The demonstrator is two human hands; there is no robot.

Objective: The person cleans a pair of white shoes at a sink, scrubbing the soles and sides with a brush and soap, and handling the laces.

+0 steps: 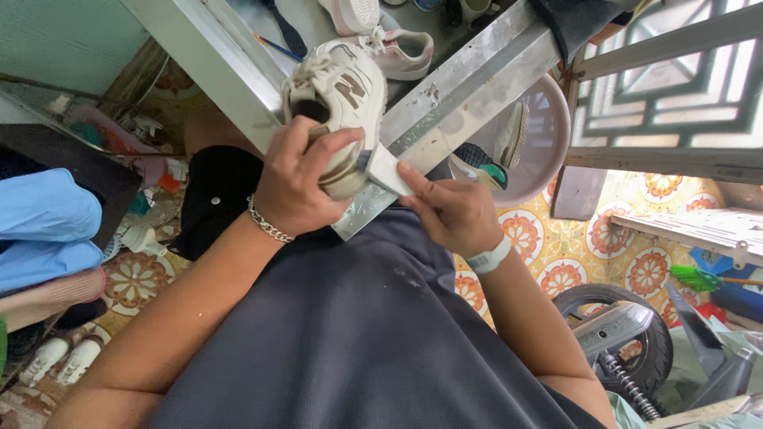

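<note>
Metal bench edge (445, 103): L hand (298, 187) grips sneaker (338, 99); R hand (453, 210) pinches brush (385, 168) against heel.

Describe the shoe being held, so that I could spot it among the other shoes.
Start at the metal table edge crossing the top. The cream sneaker with brown side marks sits just before it, clasped heel-down in the left hand. Only this shoe has a pale block against its heel.
</note>
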